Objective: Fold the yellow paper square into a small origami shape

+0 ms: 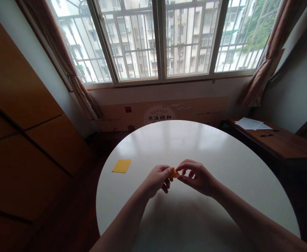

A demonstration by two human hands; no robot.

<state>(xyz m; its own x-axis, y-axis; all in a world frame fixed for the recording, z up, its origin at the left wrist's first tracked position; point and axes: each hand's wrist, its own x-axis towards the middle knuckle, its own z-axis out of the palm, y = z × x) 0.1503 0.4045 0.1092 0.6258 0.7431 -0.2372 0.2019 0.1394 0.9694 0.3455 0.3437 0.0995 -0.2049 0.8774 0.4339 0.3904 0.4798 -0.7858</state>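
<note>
Above the round glossy white table (221, 154), the left hand (157, 179) and the right hand (196, 176) met around a small folded piece of orange paper (174, 173), each pinching it between thumb and fingertips, so that only a corner of it showed between them. The paper was held just over the tabletop, near the middle of the table. A flat square sheet of yellow-orange paper (121, 166) lay on the table well apart to the left, near the rim. Nothing stood between it and the hands. To the right, a dark wooden side desk (287, 143) carried loose white paper sheets (249, 123) and a dark pen (266, 135). Behind the table a printed cardboard panel (164, 112) leaned under the barred window (158, 38).
</note>
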